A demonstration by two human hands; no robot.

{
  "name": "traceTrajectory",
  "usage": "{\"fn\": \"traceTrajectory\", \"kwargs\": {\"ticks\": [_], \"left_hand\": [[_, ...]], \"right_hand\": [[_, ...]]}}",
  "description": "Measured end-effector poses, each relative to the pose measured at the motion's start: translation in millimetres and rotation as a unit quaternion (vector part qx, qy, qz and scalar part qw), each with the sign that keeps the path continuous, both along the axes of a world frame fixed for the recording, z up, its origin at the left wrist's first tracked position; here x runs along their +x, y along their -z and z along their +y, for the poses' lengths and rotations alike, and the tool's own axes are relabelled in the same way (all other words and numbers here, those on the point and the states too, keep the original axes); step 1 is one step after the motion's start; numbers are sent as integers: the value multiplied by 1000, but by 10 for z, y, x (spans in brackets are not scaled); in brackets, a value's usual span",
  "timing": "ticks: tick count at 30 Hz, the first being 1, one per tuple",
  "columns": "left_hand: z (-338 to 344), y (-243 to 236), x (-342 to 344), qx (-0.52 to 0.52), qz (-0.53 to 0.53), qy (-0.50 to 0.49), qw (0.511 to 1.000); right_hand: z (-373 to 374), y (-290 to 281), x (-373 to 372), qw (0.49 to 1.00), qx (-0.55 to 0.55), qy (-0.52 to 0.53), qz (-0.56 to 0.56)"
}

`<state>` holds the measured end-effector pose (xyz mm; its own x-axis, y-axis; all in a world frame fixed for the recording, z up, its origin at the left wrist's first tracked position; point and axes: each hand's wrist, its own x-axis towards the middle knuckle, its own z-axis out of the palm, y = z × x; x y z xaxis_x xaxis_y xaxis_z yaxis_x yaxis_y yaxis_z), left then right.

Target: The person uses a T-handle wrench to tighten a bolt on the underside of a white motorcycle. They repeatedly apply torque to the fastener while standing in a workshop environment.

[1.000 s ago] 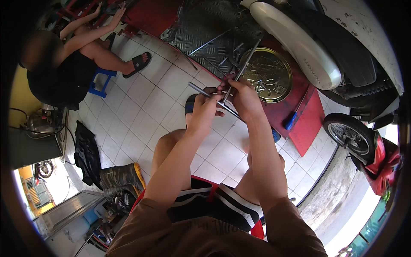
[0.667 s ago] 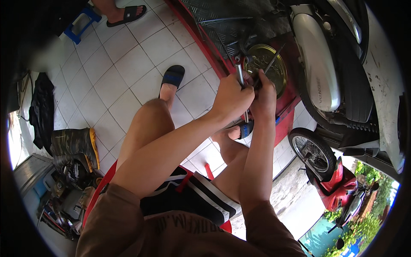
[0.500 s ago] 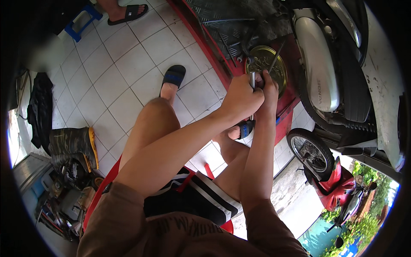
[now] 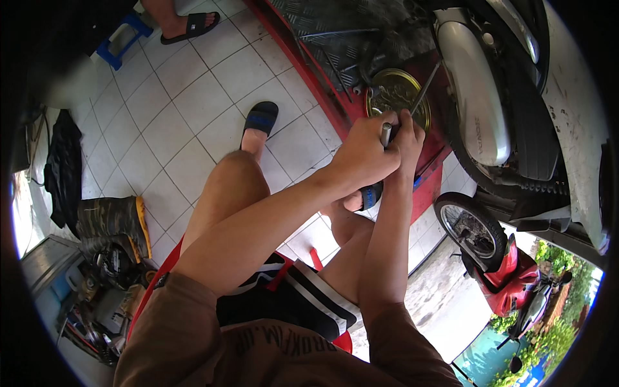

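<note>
My hands are together in front of my right knee, over a round gold-coloured metal tin (image 4: 387,80) with small metal parts in it. My left hand (image 4: 364,151) is closed around a silver metal bar (image 4: 385,135), whose rounded end shows above the fist. Pressed against it, my right hand (image 4: 411,138) is closed on a thin metal rod (image 4: 426,90) that slants up and right toward the motorcycle. Fingers hide where bar and rod meet, so I cannot tell if they are one tool. The motorcycle's silver-grey side part (image 4: 474,97) is just beyond the rod's tip.
A red-edged metal platform (image 4: 303,71) carries long tools and a spanner (image 4: 356,90). At the far left are another person's sandalled foot (image 4: 193,27) and a blue stool (image 4: 122,39). Camouflage boots (image 4: 109,222) lie left; a red motorcycle (image 4: 509,277) stands right.
The rod has swung further right and its tip is now nearer the motorcycle. The silver bar has tilted in my left fist, and both hands have shifted slightly.
</note>
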<state>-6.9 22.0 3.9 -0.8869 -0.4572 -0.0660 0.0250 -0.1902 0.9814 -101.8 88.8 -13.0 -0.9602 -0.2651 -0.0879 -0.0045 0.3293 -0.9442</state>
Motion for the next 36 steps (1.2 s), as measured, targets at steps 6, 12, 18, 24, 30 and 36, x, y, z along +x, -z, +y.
{"fn": "traceTrajectory", "kwargs": {"ticks": [6,12,18,24,30,36], "left_hand": [[-3,22,-25,31,-6,9,999],[-9,-7,-32,46,-12,8,999],[23,26,-58,40,8,-6,999],[-232,53,-88,179,-10,-45,983],[-541,24,-107,364,-121,-152,911],[-572,135,-179,-22,-76,-231,970]], "right_hand": [[-40,-79,55,999,-13,21,-24],[3,-18,-10,999,3,17,-28],[34,42,-76,999,15,17,-33],[40,-79,-38,969,-130,-112,-176],[-40,-54,46,934,-164,-257,-185],[-222,4,130,929,-176,-271,-181]]}}
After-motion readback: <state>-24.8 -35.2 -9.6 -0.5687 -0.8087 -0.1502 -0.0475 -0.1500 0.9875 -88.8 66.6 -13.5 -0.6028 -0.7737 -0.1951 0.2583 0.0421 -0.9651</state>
